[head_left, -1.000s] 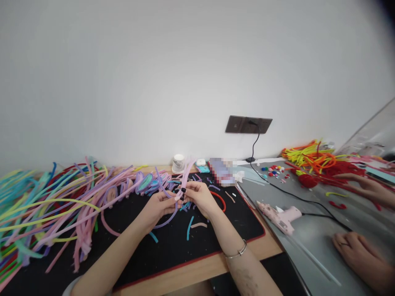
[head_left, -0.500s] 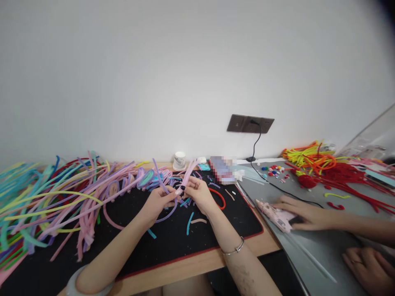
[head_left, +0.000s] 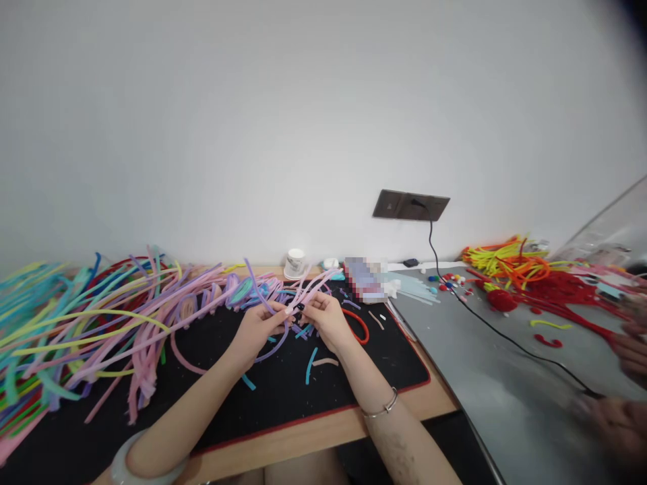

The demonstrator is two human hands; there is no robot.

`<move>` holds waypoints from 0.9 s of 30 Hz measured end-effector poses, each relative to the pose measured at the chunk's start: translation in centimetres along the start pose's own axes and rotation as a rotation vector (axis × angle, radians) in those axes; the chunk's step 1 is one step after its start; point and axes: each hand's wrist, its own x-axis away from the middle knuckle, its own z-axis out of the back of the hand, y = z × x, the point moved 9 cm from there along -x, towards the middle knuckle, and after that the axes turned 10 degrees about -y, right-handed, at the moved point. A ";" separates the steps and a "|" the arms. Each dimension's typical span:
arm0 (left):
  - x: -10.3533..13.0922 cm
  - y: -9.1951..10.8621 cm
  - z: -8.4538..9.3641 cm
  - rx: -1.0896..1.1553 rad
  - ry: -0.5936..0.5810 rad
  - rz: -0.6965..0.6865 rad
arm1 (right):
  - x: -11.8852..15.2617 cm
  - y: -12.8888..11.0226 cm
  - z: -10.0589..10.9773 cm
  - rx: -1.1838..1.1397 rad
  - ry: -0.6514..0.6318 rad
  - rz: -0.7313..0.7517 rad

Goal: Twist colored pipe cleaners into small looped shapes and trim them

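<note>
My left hand (head_left: pixel 263 323) is pinched around a purple fuzzy stem (head_left: pixel 257 283), which rises above the fingers, with a purple loop hanging below. Close on its right, my right hand (head_left: pixel 321 315) has its fingers pressed together on a bunch of pale pink stems (head_left: pixel 309 286) that fan out above both hands. The fingertips of both hands nearly meet, and what lies between them is partly hidden. Short teal pieces (head_left: pixel 311 366) and a beige piece (head_left: pixel 326 362) lie on the black mat (head_left: pixel 283 404) below.
A large heap of pastel stems (head_left: pixel 146 337) covers the left side. A white cup (head_left: pixel 294 263) stands by the wall. A red curved stem (head_left: pixel 361 327) lies right of my hands. On the grey table (head_left: pixel 495 391), a black cable (head_left: pixel 495 328) runs towards another person's hands (head_left: pixel 619 431).
The pink stems have spread apart into a fan. At the right, the other person's hands and the pink glue gun have moved away to the right, pulling the cable along.
</note>
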 end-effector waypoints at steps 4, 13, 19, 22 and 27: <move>0.2 0.1 -0.4 -0.058 -0.019 0.032 | 0.0 -0.2 0.6 0.049 0.041 0.019; 0.3 1.3 -1.7 -0.205 -0.098 0.005 | 0.2 -1.8 0.9 0.296 0.130 0.140; 0.2 1.5 -1.6 -0.260 -0.117 -0.040 | 0.0 -1.2 1.0 0.198 0.118 0.130; 0.3 1.6 -1.5 -0.243 -0.100 -0.050 | -0.1 -0.8 0.6 0.113 0.068 0.102; 0.5 2.0 -1.2 -0.201 -0.037 -0.064 | 0.0 -0.8 0.8 0.070 0.093 0.075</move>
